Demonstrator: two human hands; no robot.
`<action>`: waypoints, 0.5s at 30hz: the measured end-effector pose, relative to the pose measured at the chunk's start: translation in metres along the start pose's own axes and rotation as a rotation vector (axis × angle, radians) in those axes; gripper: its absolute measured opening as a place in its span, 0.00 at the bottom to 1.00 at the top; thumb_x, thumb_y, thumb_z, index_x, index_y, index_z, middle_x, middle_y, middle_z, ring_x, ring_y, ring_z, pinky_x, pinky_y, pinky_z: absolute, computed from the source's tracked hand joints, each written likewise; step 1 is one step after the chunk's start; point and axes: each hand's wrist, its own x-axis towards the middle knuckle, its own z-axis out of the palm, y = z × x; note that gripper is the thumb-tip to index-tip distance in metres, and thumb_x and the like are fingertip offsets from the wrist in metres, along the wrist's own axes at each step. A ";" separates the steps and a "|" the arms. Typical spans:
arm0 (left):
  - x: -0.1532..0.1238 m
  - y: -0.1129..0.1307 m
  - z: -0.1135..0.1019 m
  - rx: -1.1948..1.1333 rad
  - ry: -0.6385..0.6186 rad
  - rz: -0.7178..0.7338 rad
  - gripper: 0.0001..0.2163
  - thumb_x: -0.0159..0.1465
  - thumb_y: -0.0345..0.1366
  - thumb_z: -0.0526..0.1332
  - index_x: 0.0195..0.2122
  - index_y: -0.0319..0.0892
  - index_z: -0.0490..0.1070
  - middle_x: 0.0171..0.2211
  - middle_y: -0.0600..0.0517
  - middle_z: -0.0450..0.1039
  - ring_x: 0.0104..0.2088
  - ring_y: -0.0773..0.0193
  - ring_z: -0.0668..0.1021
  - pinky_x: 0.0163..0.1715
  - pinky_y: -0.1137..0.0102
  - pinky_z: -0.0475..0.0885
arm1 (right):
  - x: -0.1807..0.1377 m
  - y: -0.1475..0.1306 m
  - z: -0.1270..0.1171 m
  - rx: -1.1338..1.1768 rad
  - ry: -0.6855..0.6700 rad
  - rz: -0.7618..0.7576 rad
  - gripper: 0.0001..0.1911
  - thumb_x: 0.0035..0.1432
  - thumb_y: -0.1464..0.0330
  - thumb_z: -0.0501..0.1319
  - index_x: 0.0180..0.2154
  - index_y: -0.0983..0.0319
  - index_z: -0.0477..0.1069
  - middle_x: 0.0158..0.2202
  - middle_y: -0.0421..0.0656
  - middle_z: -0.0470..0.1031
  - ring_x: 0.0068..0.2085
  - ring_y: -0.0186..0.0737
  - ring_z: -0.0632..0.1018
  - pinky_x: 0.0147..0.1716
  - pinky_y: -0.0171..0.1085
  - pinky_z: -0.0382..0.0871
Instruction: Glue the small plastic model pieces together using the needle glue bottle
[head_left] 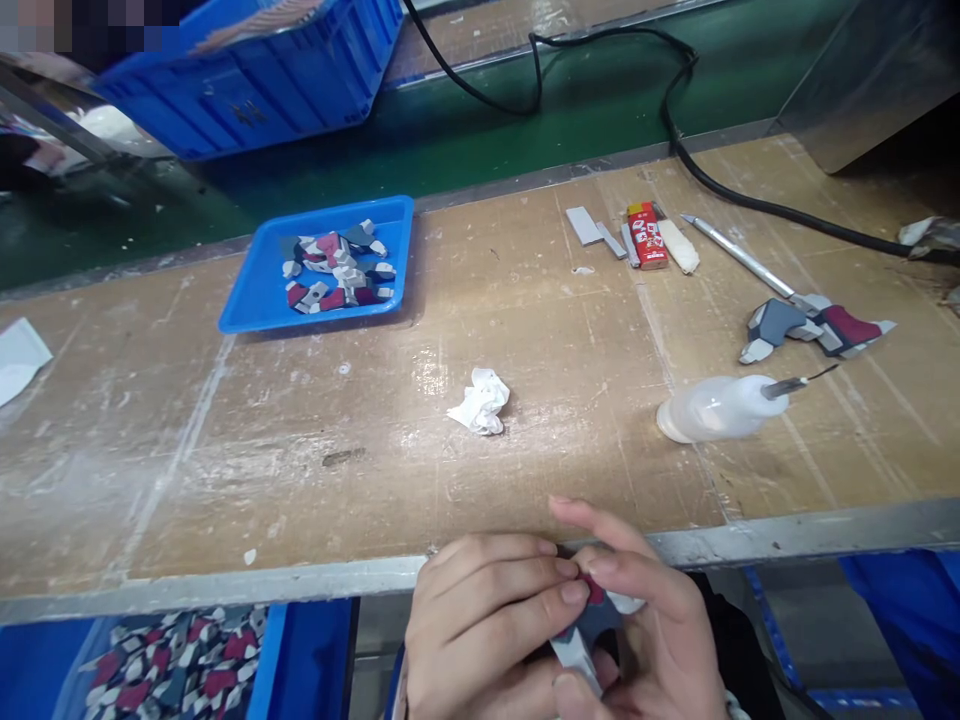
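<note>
Both my hands meet just below the bench's front edge and grip one small plastic part (pixel 592 625), grey, white and dark red. My left hand (pixel 480 630) curls over the part from the left, fingertips pressed on its top. My right hand (pixel 652 620) holds it from the right, index finger stretched over the bench edge. Much of the part is hidden by my fingers.
On the worn wooden bench (pixel 300 440) are a blue tray (pixel 255 295) of similar parts, a crumpled white tissue (pixel 480 402), a squeeze bottle (pixel 720 408) lying on its side, two assembled parts (pixel 814 328), a red lighter (pixel 646 236) and a metal tool (pixel 739 256). A blue bin (pixel 172 665) of parts sits below left.
</note>
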 end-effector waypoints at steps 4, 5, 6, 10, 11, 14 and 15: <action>0.001 0.001 0.001 -0.008 0.002 0.001 0.10 0.64 0.34 0.69 0.43 0.33 0.77 0.38 0.49 0.81 0.43 0.62 0.82 0.41 0.70 0.80 | -0.001 -0.002 0.000 -0.058 0.017 -0.011 0.27 0.61 0.68 0.62 0.61 0.59 0.60 0.55 0.52 0.72 0.62 0.55 0.74 0.50 0.46 0.80; 0.001 0.002 0.001 -0.010 -0.003 -0.003 0.10 0.64 0.35 0.69 0.43 0.33 0.77 0.38 0.48 0.81 0.43 0.62 0.82 0.41 0.70 0.80 | -0.001 -0.003 0.000 -0.080 0.023 -0.009 0.27 0.60 0.68 0.63 0.60 0.59 0.60 0.56 0.53 0.72 0.60 0.55 0.75 0.48 0.45 0.81; 0.000 0.003 0.001 -0.002 -0.006 -0.016 0.10 0.64 0.35 0.69 0.42 0.33 0.77 0.37 0.48 0.81 0.42 0.62 0.82 0.40 0.69 0.80 | 0.001 -0.004 0.001 -0.110 0.035 -0.007 0.28 0.59 0.69 0.64 0.60 0.59 0.61 0.57 0.54 0.73 0.58 0.55 0.77 0.45 0.45 0.82; 0.000 0.005 0.000 0.051 -0.053 -0.093 0.08 0.66 0.37 0.67 0.40 0.36 0.78 0.35 0.49 0.81 0.41 0.61 0.82 0.38 0.69 0.79 | 0.012 -0.010 0.006 -0.251 0.145 -0.068 0.31 0.53 0.73 0.67 0.58 0.62 0.62 0.54 0.56 0.76 0.50 0.51 0.83 0.39 0.40 0.84; 0.001 0.005 0.000 0.057 -0.064 -0.101 0.08 0.66 0.36 0.67 0.40 0.35 0.78 0.34 0.48 0.81 0.41 0.61 0.83 0.38 0.70 0.79 | 0.016 -0.011 0.007 -0.266 0.169 -0.085 0.31 0.52 0.74 0.67 0.58 0.62 0.63 0.53 0.55 0.77 0.48 0.51 0.83 0.37 0.38 0.84; 0.002 0.004 0.000 0.050 -0.087 -0.103 0.09 0.66 0.36 0.67 0.41 0.34 0.78 0.34 0.47 0.81 0.39 0.61 0.83 0.36 0.69 0.79 | 0.024 -0.013 0.009 -0.278 0.187 -0.097 0.30 0.53 0.73 0.67 0.57 0.64 0.64 0.49 0.55 0.78 0.47 0.50 0.84 0.33 0.36 0.84; 0.003 0.004 0.000 0.050 -0.090 -0.105 0.09 0.66 0.37 0.66 0.41 0.35 0.78 0.33 0.47 0.81 0.38 0.60 0.83 0.35 0.69 0.79 | 0.026 -0.013 0.010 -0.277 0.185 -0.094 0.29 0.53 0.73 0.66 0.57 0.64 0.64 0.48 0.54 0.79 0.47 0.50 0.84 0.34 0.37 0.84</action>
